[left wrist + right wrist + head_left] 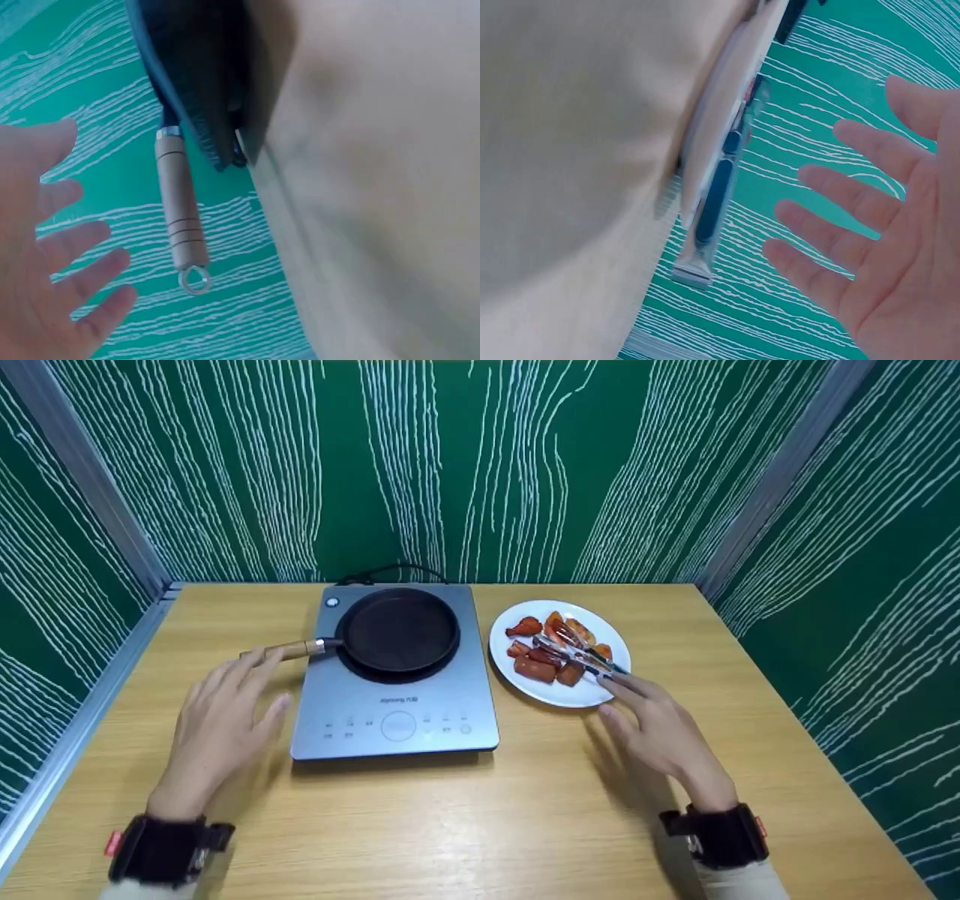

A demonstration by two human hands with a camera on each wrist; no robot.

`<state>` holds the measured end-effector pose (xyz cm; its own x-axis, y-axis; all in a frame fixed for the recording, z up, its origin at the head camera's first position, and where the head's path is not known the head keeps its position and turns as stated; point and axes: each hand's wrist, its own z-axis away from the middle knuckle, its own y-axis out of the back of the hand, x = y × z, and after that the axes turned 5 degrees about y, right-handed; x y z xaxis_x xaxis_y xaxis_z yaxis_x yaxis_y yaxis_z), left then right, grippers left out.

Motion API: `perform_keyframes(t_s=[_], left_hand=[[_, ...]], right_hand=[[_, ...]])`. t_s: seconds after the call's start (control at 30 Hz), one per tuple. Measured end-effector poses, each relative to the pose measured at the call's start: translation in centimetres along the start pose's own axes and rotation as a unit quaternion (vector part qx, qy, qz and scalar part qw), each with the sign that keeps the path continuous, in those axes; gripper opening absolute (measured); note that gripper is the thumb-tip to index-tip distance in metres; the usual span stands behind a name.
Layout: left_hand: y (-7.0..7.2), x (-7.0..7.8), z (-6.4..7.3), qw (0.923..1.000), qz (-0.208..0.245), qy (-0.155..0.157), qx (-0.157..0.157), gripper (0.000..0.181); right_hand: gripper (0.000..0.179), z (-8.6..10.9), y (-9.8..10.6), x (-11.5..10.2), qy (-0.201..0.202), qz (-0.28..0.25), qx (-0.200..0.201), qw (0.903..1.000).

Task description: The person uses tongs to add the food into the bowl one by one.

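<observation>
Green walls (pixel 517 457) patterned with wavy white lines rise behind and beside a light wooden table (pixel 555 810). From the head view, the left grip (pixel 225 727), a person's bare hand with relaxed, unclenched fingers, is at the wooden handle (pixel 296 650) of a black pan (pixel 401 630). To the right of that grip, an induction cooker (pixel 322 697) carries the pan, a dark cable (pixel 397 567) behind it. The right grip (pixel 660 724), fingers extended, is by the near right side of a white plate (pixel 498 652). Just ahead of its fingertips, metal tongs (pixel 581 655) lie across sausage pieces (pixel 535 669) and other food, a red drumstick (pixel 524 627) farther left. Each wrist wears a black band (pixel 161 847).

Left wrist view: the left grip's fingers are spread and hold nothing; the handle, ending in a metal ring (pixel 195 280), lies beyond the fingertips, apart from them.

Right wrist view: the right grip is likewise spread and unoccupied, with the tongs past its fingertips, not touching, overhanging the plate's edge.
</observation>
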<state>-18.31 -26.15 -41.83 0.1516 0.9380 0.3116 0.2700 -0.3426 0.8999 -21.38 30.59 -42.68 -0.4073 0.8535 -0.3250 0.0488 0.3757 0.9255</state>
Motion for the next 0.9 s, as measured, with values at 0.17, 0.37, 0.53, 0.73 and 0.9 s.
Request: perform_keyframes(t_s=[0.17, 0.37, 0.53, 0.73, 0.9], left_hand=[[0.9, -0.5, -3.1, 0.9998, 0.003, -0.002, -0.02, 0.065], [0.9, -1.3, -6.4, 0.9941, 0.005, 0.007, -0.108, 0.07], [-0.1, -1.9, -8.1, 0.9876, 0.015, 0.026, -0.154, 0.069], [-1.4, -2.4, -9.0, 0.9878, 0.017, 0.035, -0.151, 0.049], [-2.1, -2.4, -9.4, 0.9885, 0.017, 0.034, -0.146, 0.039]], right_hand=[[0.05, -1.4, 1.1, 0.2, 0.033, -0.021, 0.011, 0.9992], [0.055, -2.8, 1.9, 0.6, 0.048, -0.044, 0.013, 0.9978], [0.059, -3.7, 1.7, 1.1, 0.04, -0.051, -0.003, 0.9979], [0.06, -4.3, 1.0, 1.3, 0.022, -0.063, -0.021, 0.9975], [0.06, -4.4, 0.5, 1.6, 0.019, -0.063, -0.021, 0.9976]])
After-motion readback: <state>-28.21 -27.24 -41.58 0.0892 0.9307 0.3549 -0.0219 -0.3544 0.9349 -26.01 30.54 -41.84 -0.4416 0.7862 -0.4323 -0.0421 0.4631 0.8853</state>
